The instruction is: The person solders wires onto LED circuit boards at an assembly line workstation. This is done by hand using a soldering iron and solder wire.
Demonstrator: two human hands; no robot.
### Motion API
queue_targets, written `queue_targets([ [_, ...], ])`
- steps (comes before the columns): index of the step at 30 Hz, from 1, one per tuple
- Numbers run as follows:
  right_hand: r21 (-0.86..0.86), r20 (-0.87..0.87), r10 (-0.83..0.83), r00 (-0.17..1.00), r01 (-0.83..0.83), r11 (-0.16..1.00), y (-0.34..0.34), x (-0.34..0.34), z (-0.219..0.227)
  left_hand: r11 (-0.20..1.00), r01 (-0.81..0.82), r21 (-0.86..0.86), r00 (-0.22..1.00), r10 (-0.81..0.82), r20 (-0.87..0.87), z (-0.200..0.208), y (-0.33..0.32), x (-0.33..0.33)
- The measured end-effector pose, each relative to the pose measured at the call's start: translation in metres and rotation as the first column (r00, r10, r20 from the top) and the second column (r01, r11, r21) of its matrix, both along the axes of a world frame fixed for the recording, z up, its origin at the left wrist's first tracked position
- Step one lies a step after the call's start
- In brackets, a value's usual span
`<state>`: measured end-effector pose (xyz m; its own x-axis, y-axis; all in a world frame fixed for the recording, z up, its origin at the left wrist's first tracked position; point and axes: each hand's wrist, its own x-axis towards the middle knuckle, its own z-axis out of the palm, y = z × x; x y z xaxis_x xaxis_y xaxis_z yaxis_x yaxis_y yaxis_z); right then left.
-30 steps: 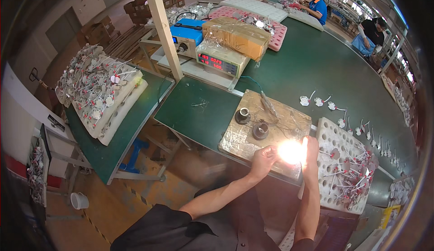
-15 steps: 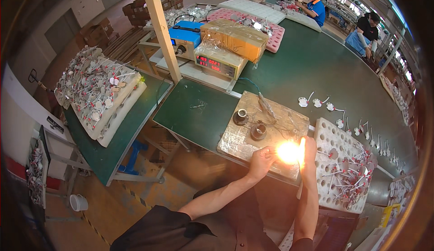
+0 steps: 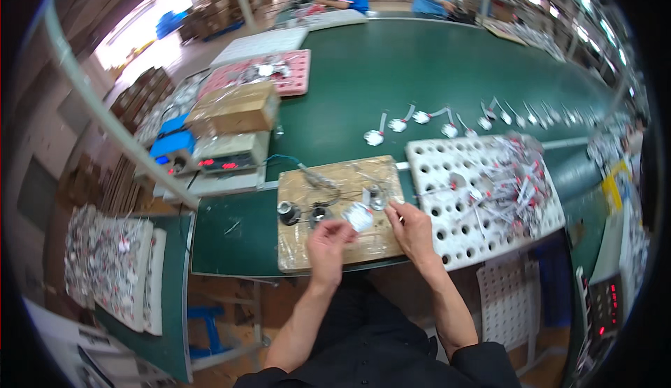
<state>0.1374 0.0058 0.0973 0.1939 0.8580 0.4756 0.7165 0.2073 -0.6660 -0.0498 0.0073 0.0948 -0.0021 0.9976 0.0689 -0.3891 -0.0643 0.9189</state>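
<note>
A white round disc with a short wire [image 3: 358, 217], like a small lamp module, is at the fingertips of my left hand [image 3: 327, 248], which is closed on its lower left edge. My right hand [image 3: 415, 233] is just to the right of the disc, its thumb and fingers drawn together; what they pinch, if anything, is too small to make out. Both hands are over the near part of a film-wrapped board [image 3: 293, 241]. On this board are two dark round pots [image 3: 288, 213], a small metallic cylinder [image 3: 376, 196] and a pen-like probe on a cable [image 3: 316, 177].
Right of the board, a white perforated foam tray [image 3: 437, 213] carries a heap of wired discs [image 3: 514, 185]. More wired discs [image 3: 374, 138] lie in a row behind. A meter with red digits [image 3: 227, 162] and a cardboard box [image 3: 234, 108] stand left. Two people work at the far edge.
The bright glow between my hands has gone out, and the disc now shows unlit. My hands have moved apart. The whole view has turned to the right.
</note>
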Motion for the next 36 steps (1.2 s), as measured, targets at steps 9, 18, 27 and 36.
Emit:
queue_targets([
  [9, -0.061, -0.045, -0.006, 0.999, 0.003, 0.998, -0.102, 0.038, -0.024, 0.979, 0.067, 0.193, 0.881, 0.033, -0.473, 0.092, 0.168, 0.0],
  [18, -0.018, -0.058, -0.129, 0.99, 0.128, 0.992, -0.152, 0.089, -0.031, 0.891, 0.426, 0.155, 0.702, -0.218, -0.678, 0.007, 0.071, 0.092],
  [27, 0.031, 0.114, -0.498, 0.86, 0.498, 0.867, -0.113, 0.134, -0.019, 0.63, 0.699, 0.338, 0.209, 0.272, -0.939, -0.018, 0.085, 0.187],
  [36, -0.125, 0.274, -0.543, 0.794, 0.589, 0.798, -0.094, 0.156, -0.024, 0.721, 0.607, 0.333, 0.343, 0.14, -0.929, -0.018, 0.03, 0.241],
])
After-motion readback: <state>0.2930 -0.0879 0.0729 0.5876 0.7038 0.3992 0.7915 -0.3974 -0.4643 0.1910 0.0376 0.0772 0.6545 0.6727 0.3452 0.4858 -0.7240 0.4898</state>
